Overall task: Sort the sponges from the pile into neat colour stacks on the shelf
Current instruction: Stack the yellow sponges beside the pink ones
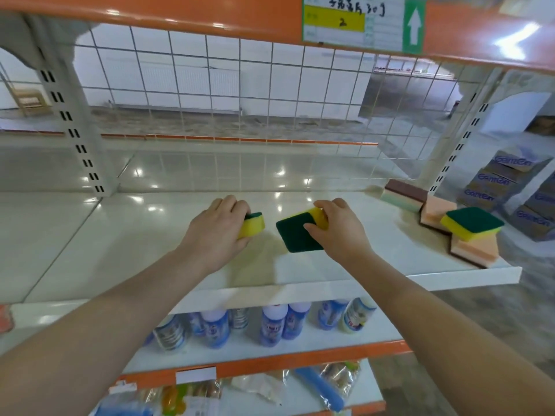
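Observation:
My left hand (217, 232) grips a yellow sponge with a green scrub top (252, 225) just above the white shelf (150, 265). Close to its right, my right hand (336, 226) pinches a second yellow-and-green sponge (295, 232), tilted so its green face shows. At the shelf's right end lies the pile: a third yellow-and-green sponge (471, 225) on top of orange sponges with brown scrub sides (474, 250), another orange one (435, 210), and a pale green sponge with a brown top (401, 195) at the back.
A wire grid (240, 100) closes the shelf's back, with white slotted uprights (72, 124) at both sides. The orange shelf above (210, 13) carries a price label. Bottles (273, 325) stand on the shelf below. Cardboard boxes (516, 187) are stacked off to the right.

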{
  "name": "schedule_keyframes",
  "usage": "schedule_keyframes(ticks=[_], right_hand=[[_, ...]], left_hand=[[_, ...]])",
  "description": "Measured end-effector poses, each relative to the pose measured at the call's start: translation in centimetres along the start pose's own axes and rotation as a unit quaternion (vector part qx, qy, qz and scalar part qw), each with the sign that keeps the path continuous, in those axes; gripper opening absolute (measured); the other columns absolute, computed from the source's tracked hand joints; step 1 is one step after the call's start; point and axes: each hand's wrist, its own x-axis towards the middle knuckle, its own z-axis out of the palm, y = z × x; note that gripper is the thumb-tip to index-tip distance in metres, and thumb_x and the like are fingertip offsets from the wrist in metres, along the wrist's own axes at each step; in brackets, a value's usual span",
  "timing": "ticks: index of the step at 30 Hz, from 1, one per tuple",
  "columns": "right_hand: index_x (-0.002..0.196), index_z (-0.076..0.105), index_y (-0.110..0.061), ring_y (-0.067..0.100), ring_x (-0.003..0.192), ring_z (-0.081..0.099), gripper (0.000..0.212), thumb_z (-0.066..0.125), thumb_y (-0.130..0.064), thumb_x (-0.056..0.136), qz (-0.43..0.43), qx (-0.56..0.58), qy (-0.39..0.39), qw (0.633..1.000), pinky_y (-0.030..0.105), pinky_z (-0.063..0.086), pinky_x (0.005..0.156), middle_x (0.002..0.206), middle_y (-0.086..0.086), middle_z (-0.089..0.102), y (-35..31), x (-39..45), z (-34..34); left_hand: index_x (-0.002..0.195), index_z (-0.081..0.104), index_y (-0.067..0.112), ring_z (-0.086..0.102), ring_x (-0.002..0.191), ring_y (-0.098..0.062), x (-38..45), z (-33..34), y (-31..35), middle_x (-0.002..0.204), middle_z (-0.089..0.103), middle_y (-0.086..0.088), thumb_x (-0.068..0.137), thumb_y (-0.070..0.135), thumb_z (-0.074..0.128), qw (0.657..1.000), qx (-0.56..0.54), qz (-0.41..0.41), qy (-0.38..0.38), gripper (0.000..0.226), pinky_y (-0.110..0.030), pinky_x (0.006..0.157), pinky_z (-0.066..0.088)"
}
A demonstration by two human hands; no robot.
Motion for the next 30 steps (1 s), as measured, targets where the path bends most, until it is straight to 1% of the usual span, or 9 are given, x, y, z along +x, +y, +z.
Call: schedule_keyframes(ticks=[4,6,10,14,20,24,27,30], right_hand=[[0.126,0.05,-0.015,0.012,0.082,0.045,0.043,0.061,-0.028,0.087,-0.014,0.012,-0.008,1.0,0.022,0.036,0.067,0.114,0.002,0.047,-0.4,-0.8,0.3],[0.125,0.05,-0.015,0.012,0.081,0.045,0.042,0.061,-0.028,0.086,-0.025,0.012,-0.015,0.999,0.021,0.035,0.066,0.113,0.0,0.046,-0.6,-1.0,0.3],[0.124,0.051,-0.016,0.011,0.082,0.044,0.041,0.062,-0.028,0.086,-0.058,0.015,-0.026,0.998,0.022,0.035,0.068,0.114,0.002,0.048,-1.3,-1.5,0.1],[0.119,0.051,-0.016,0.011,0.084,0.047,0.036,0.061,-0.027,0.087,-0.091,0.022,-0.041,0.995,0.023,0.039,0.07,0.109,0.003,0.054,-2.0,-2.2,0.0],[0.115,0.053,-0.015,0.012,0.085,0.049,0.031,0.06,-0.027,0.088,-0.134,0.047,-0.068,0.988,0.025,0.044,0.073,0.106,0.004,0.056,-3.2,-3.1,0.3],[0.116,0.053,-0.016,0.011,0.087,0.049,0.033,0.06,-0.029,0.087,-0.159,0.065,-0.077,0.982,0.024,0.043,0.075,0.108,0.003,0.056,-4.5,-3.5,1.0],[0.117,0.052,-0.017,0.011,0.089,0.049,0.034,0.061,-0.03,0.087,-0.187,0.074,-0.089,0.976,0.025,0.043,0.077,0.109,0.003,0.056,-6.1,-3.8,1.8],[0.117,0.053,-0.016,0.011,0.088,0.05,0.034,0.061,-0.03,0.087,-0.219,0.08,-0.097,0.968,0.022,0.041,0.075,0.109,0.003,0.056,-8.0,-4.0,2.7]], left_hand=[[0.119,0.045,0.019,0.043,0.111,-0.018,-1.6,-0.5,0.1,0.117,0.044,0.0,0.087,0.036,0.059,1.0,0.003,-0.024,0.0,0.039,-0.031,0.085,0.043],[0.118,0.045,0.018,0.043,0.112,-0.018,-2.4,-0.9,0.2,0.117,0.044,0.0,0.086,0.036,0.059,0.999,0.002,-0.037,0.005,0.039,-0.031,0.085,0.043],[0.118,0.046,0.018,0.043,0.109,-0.018,-4.2,-1.4,0.6,0.116,0.044,0.0,0.086,0.036,0.061,0.998,-0.008,-0.064,0.014,0.04,-0.029,0.081,0.041],[0.116,0.049,0.016,0.044,0.106,-0.02,-6.0,-1.9,1.1,0.113,0.046,-0.002,0.084,0.034,0.064,0.993,-0.045,-0.1,0.051,0.04,-0.031,0.075,0.04],[0.116,0.052,0.013,0.047,0.104,-0.023,-8.6,-2.4,1.0,0.111,0.049,-0.005,0.083,0.037,0.064,0.987,-0.018,-0.141,0.075,0.043,-0.032,0.073,0.04],[0.118,0.05,0.015,0.046,0.105,-0.022,-10.6,-3.2,0.3,0.112,0.048,-0.004,0.084,0.041,0.062,0.981,0.004,-0.176,0.077,0.044,-0.032,0.073,0.042],[0.12,0.05,0.015,0.047,0.104,-0.023,-12.1,-4.1,-0.4,0.113,0.049,-0.004,0.083,0.038,0.064,0.975,0.007,-0.202,0.088,0.045,-0.033,0.074,0.042],[0.119,0.052,0.013,0.05,0.103,-0.025,-13.8,-4.9,-1.2,0.111,0.052,-0.006,0.082,0.034,0.066,0.971,0.015,-0.218,0.102,0.045,-0.032,0.074,0.041]])
